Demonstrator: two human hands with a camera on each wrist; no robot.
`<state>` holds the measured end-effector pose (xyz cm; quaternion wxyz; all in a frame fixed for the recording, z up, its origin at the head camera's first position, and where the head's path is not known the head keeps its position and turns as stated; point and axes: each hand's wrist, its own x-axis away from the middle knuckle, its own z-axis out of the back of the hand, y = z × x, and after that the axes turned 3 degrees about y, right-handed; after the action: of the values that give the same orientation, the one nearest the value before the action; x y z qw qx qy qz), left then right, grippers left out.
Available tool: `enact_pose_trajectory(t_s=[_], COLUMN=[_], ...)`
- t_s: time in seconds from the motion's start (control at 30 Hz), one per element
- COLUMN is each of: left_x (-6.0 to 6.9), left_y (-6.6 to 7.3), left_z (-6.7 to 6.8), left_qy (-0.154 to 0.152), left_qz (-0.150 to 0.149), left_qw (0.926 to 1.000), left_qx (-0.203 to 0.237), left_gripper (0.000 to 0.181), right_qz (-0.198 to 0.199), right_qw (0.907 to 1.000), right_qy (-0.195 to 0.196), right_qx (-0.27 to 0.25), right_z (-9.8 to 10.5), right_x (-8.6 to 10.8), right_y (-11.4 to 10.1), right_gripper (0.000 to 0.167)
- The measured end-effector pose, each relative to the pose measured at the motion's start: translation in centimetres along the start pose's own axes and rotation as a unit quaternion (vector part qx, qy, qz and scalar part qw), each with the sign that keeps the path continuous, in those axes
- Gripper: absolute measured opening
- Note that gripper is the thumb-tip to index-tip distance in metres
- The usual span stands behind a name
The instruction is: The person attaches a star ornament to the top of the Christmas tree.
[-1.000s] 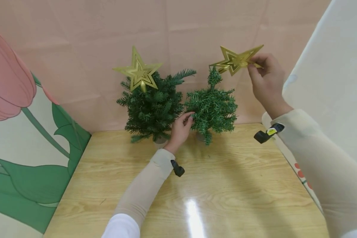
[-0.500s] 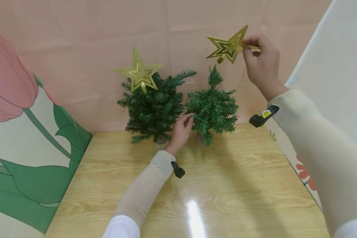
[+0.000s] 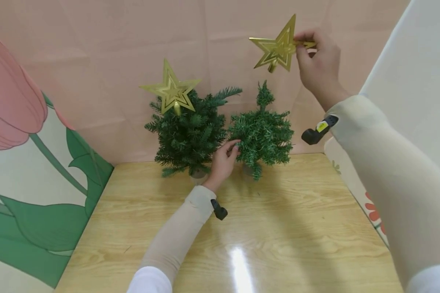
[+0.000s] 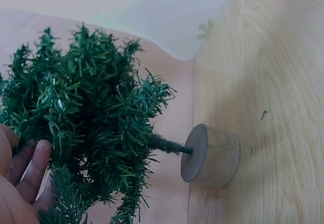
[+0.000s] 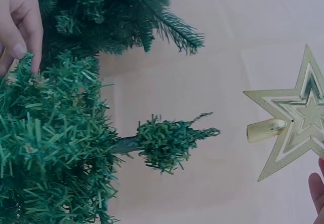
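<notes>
My right hand pinches one point of a gold star tree topper between thumb and fingers. The topper hangs above the small right-hand artificial Christmas tree, apart from its bare tip; its hollow socket faces that tip in the right wrist view. Low on the same tree's left side, my left hand pinches the end of a branch, fingertips partly hidden by needles. Left of it stands a darker artificial Christmas tree, topped by a second gold star.
Both trees stand at the back of a wooden table, close to a pink cloth backdrop. The right tree has a round wooden base. A tulip-printed panel borders the left side, and a pale panel the right.
My right hand has lifted the gold star up off the right tree's tip and slightly left, turning it more upright. The left hand and both trees have stayed in place.
</notes>
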<state>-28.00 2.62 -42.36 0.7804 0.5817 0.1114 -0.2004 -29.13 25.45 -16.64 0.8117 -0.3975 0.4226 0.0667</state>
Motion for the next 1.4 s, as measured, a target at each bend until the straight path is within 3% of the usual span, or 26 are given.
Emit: enact_pose_trajectory(t_s=[0.33, 0.47, 0.7, 1.0, 1.4], left_x=[0.2, 0.2, 0.2, 0.3, 0.7], left_y=[0.1, 0.4, 0.6, 0.7, 0.7], left_z=[0.0, 0.1, 0.1, 0.1, 0.1], left_qy=[0.006, 0.009, 0.016, 0.006, 0.006], left_qz=[0.000, 0.002, 0.003, 0.007, 0.013], left_qw=[0.9999, 0.9998, 0.9997, 0.9999, 0.9997], left_qx=[-0.011, -0.016, -0.016, -0.012, -0.022], left_gripper=[0.035, 0.034, 0.034, 0.034, 0.035], right_qz=[-0.013, -0.036, -0.054, -0.081, -0.098], right_qw=[0.9993, 0.9977, 0.9965, 0.9943, 0.9926], right_qy=[-0.022, -0.040, -0.060, -0.065, -0.071], right_qx=[0.028, 0.041, 0.022, -0.024, -0.004], right_z=[0.3, 0.7, 0.6, -0.3, -1.0], right_x=[-1.1, -1.8, -2.4, -2.0, -1.7], right_y=[-0.9, -1.5, -2.4, -1.8, -0.7], right_gripper=[0.025, 0.028, 0.028, 0.025, 0.025])
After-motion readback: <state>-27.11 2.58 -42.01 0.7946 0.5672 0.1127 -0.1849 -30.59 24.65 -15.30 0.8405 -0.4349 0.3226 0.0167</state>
